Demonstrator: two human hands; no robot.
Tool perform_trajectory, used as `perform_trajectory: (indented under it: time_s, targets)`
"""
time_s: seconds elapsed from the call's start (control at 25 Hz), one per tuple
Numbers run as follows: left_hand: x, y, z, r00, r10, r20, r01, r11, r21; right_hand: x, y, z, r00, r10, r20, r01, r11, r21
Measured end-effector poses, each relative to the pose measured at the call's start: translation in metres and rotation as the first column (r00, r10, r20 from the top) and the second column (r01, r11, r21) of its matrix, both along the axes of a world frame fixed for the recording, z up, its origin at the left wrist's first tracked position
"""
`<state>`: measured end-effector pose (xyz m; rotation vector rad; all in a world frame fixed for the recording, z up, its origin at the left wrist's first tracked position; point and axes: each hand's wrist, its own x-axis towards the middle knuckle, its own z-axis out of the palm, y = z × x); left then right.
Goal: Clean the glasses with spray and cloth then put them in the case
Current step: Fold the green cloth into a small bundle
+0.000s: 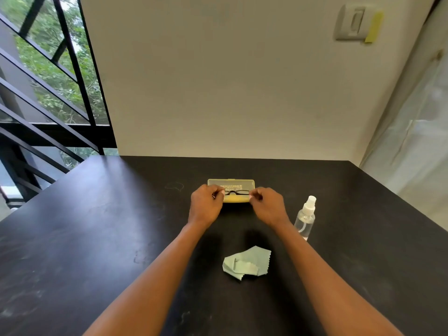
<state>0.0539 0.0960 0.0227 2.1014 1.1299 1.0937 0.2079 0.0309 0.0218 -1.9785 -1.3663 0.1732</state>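
Observation:
A yellow see-through glasses case lies open on the black table, its lid tipped back toward the wall. Thin black-framed glasses sit just over the case's lower half. My left hand pinches the left end of the frame and my right hand pinches the right end. A crumpled pale green cloth rests nearer to me, between my forearms. A clear spray bottle with a white nozzle stands upright to the right of my right wrist.
The table's back edge meets a beige wall. A window with black bars is at the left. A translucent curtain hangs at the right, past the table's right edge.

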Motion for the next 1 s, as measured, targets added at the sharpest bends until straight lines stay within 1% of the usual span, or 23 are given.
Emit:
perform_trajectory:
  time_s: [0.04,0.12,0.2,0.24,0.32,0.4,0.48,0.56,0.64,0.72,0.88,1.0]
  targets:
    - [0.001,-0.007,-0.001,0.998,-0.064,-0.009,0.064,0.998,-0.026,-0.002,-0.005,0.0,0.999,0.039,0.011,-0.038,0.998,-0.05]
    - [0.002,-0.02,-0.007,0.977,-0.189,-0.095,0.176,0.976,-0.126,-0.006,-0.018,0.001,0.995,0.097,0.016,-0.093,0.98,-0.178]
    - [0.002,-0.031,-0.013,0.931,-0.312,-0.19,0.258,0.93,-0.261,-0.005,-0.031,0.001,0.993,0.112,-0.034,-0.117,0.94,-0.321]
    - [0.002,-0.036,-0.015,0.903,-0.37,-0.221,0.293,0.903,-0.315,-0.003,-0.039,0.003,0.991,0.115,-0.069,-0.133,0.908,-0.397]
    - [0.001,-0.045,-0.018,0.859,-0.447,-0.249,0.342,0.863,-0.371,0.001,-0.052,0.007,0.984,0.126,-0.127,-0.175,0.818,-0.547]
    - [-0.001,-0.052,-0.019,0.837,-0.494,-0.237,0.375,0.832,-0.409,0.003,-0.063,0.013,0.975,0.157,-0.159,-0.223,0.741,-0.633]
    - [-0.004,-0.057,-0.018,0.799,-0.555,-0.23,0.415,0.787,-0.457,0.002,-0.072,0.016,0.961,0.177,-0.21,-0.271,0.737,-0.619]
    - [-0.008,-0.062,-0.015,0.743,-0.598,-0.3,0.428,0.77,-0.474,-0.002,-0.079,0.015,0.944,0.211,-0.252,-0.321,0.754,-0.573]
    - [-0.011,-0.065,-0.013,0.706,-0.612,-0.357,0.428,0.77,-0.474,-0.009,-0.083,0.011,0.923,0.27,-0.276,-0.383,0.723,-0.574]
    - [-0.014,-0.066,-0.011,0.713,-0.599,-0.364,0.426,0.783,-0.453,-0.017,-0.084,0.004,0.902,0.315,-0.295,-0.431,0.699,-0.571]
    - [-0.023,-0.066,-0.008,0.75,-0.561,-0.35,0.392,0.803,-0.448,-0.024,-0.082,0.005,0.895,0.344,-0.285,-0.444,0.754,-0.484]
    - [-0.029,-0.065,-0.006,0.763,-0.591,-0.262,0.427,0.765,-0.482,-0.024,-0.081,0.015,0.888,0.359,-0.287,-0.455,0.781,-0.429]
